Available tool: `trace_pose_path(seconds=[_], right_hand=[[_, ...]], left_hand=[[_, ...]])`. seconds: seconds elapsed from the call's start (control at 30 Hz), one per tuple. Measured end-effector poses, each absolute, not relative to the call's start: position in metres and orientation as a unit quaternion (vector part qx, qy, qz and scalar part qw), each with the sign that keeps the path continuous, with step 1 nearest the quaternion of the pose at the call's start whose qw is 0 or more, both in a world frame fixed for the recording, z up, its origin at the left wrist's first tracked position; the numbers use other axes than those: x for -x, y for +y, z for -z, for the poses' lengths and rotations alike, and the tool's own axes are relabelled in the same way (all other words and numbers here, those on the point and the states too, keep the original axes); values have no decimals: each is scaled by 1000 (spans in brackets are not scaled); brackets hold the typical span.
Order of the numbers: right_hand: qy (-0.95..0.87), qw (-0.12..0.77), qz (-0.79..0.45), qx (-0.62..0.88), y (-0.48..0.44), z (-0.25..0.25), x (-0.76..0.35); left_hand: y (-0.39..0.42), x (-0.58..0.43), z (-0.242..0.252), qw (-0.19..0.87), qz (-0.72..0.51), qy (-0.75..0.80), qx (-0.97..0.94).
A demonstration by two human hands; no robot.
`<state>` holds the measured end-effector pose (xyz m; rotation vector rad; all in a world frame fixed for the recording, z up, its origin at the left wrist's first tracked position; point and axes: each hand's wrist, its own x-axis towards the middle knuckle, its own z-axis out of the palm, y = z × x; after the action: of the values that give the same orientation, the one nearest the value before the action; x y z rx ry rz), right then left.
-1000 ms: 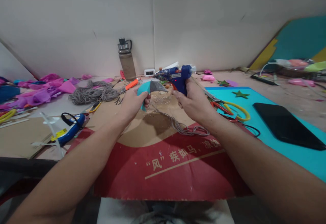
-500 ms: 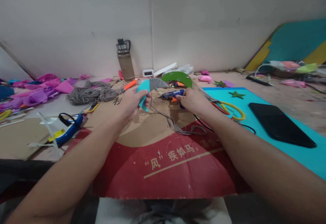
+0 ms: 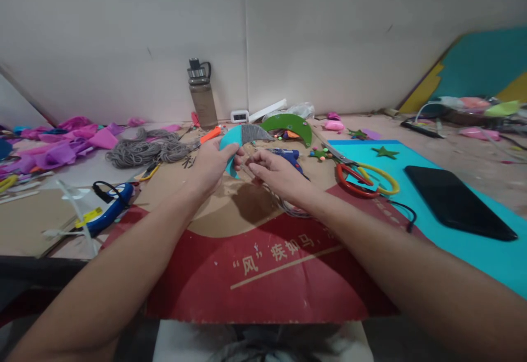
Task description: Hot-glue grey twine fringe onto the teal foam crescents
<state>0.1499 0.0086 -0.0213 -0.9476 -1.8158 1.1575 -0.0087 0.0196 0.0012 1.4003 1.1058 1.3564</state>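
My left hand (image 3: 214, 165) is closed on a turquoise crescent (image 3: 230, 141). Grey cord (image 3: 252, 133) is wound round the upper part of that crescent, out to its tip. Close beside it, my right hand (image 3: 269, 171) has its fingers pinched together on the loose end of the cord, whose loops (image 3: 294, 209) lie on the cardboard below. Partly hidden behind the right hand is a blue glue gun (image 3: 290, 156) lying on the board. A green crescent (image 3: 290, 125) rests just beyond.
Scissors with red and yellow handles (image 3: 358, 180) and a black phone (image 3: 459, 202) lie on the right, by a turquoise sheet (image 3: 494, 260). A bundle of grey cord (image 3: 138, 151), a blue device (image 3: 109, 211) and pink scraps (image 3: 78, 141) are on the left. A bottle (image 3: 202, 99) stands behind.
My right hand has let go of the glue gun, which now lies on the cardboard, and moved left to the cord by the turquoise crescent. The left hand keeps its hold.
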Motion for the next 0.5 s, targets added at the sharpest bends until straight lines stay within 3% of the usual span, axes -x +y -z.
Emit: trace_pose_path(seconds=[0.17, 0.27, 0.5], right_hand=[[-825, 369, -128, 408, 0, 8, -159], [-842, 352, -3, 408, 0, 2, -163], [-813, 433, 8, 390, 13, 1, -174]], left_hand=[[18, 8, -1, 370, -519, 500, -587], [13, 3, -2, 326, -482, 527, -619], [5, -4, -3, 265, -384, 528, -709]])
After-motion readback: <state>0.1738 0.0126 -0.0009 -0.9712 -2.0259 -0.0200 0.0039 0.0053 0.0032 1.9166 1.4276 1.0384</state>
